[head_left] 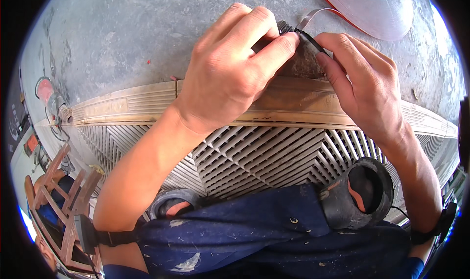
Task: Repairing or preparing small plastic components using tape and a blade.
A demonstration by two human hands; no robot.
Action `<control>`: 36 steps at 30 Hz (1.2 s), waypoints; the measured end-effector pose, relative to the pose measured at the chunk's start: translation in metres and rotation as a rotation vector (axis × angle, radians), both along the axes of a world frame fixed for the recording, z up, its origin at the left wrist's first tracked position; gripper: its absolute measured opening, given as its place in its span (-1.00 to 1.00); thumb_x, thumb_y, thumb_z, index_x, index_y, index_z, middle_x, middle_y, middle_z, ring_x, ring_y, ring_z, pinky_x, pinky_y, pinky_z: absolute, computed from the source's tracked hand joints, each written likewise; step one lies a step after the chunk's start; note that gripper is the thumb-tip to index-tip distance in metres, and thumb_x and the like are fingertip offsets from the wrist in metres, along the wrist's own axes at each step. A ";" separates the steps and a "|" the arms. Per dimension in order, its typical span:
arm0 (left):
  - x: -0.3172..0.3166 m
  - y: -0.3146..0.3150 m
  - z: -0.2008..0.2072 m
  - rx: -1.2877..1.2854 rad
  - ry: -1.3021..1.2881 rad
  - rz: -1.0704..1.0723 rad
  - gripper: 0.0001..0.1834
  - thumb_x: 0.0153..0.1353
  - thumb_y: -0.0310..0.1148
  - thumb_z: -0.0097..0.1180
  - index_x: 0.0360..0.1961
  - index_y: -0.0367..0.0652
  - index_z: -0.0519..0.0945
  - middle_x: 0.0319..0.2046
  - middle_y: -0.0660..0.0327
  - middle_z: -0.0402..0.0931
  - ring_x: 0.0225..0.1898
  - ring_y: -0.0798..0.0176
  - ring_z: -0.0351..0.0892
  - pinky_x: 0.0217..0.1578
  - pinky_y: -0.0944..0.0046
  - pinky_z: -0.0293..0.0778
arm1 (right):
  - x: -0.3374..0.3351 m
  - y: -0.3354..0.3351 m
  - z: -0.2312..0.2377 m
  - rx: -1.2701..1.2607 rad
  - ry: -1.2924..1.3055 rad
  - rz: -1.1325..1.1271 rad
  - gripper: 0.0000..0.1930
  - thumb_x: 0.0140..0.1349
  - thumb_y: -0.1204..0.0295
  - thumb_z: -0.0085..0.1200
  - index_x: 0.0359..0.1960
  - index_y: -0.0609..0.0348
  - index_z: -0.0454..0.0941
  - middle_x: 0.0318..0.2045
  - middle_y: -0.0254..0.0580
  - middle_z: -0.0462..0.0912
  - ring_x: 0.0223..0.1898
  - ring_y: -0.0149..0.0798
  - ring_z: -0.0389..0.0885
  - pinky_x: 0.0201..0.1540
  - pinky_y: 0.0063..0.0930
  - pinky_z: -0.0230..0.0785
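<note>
My left hand (pixel 235 66) is closed at the upper middle, its thumb and fingertips pinching a small dark ridged piece (pixel 284 28) that is mostly hidden by the fingers. Just to its right, my right hand (pixel 364 78) holds a narrow black strip (pixel 309 40) between thumb and forefinger. The strip reaches across to the left fingertips. From that same spot a thin greyish ribbon of tape (pixel 311 17) arches back to a large flat tape roll (pixel 374 9) with a red outer edge, lying at the upper right. Exactly how the strip and ribbon join I cannot tell.
Below my hands runs a tan ridged border (pixel 142 102), with slatted grey grating (pixel 254 156) in front. A black cup-shaped piece (pixel 338 208) is by my right knee. At the left are a red disc-shaped tool (pixel 45 89) with a cord and a brown wooden frame (pixel 66 205).
</note>
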State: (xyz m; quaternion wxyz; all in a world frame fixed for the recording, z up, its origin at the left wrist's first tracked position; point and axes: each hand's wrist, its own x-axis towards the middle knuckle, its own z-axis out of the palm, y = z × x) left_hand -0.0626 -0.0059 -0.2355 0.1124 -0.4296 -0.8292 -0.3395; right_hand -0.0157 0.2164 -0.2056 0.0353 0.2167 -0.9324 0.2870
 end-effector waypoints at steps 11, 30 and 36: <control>0.003 0.002 0.004 -0.054 -0.033 0.024 -0.72 -0.06 -0.61 0.45 -0.25 -0.21 0.76 -0.44 0.26 0.49 -0.38 0.23 0.47 -0.37 0.26 0.44 | -0.006 -0.005 0.011 -0.031 -0.176 0.066 -0.81 0.18 0.70 0.16 -0.20 0.22 0.50 -0.51 -0.02 0.51 -0.50 0.05 0.54 -0.40 -0.17 0.40; -0.005 0.001 0.009 -0.068 0.017 0.048 -0.79 0.00 -0.57 0.40 -0.29 -0.21 0.70 -0.38 0.16 0.61 -0.38 0.16 0.61 -0.35 0.25 0.54 | 0.009 0.025 0.031 -0.096 -0.515 -0.008 -0.78 0.17 0.56 0.33 -0.17 0.29 0.60 -0.66 -0.36 0.46 -0.65 -0.59 0.35 -0.56 -0.62 0.10; -0.009 0.010 0.020 -0.036 -0.112 0.039 -0.75 0.02 -0.49 0.45 -0.23 -0.18 0.72 -0.34 0.21 0.59 -0.36 0.20 0.63 -0.32 0.27 0.55 | 0.003 0.028 0.041 0.069 -0.491 -0.048 -0.73 0.19 0.43 0.39 -0.26 0.21 0.50 -0.65 -0.25 0.49 -0.67 -0.38 0.47 -0.55 -0.50 0.25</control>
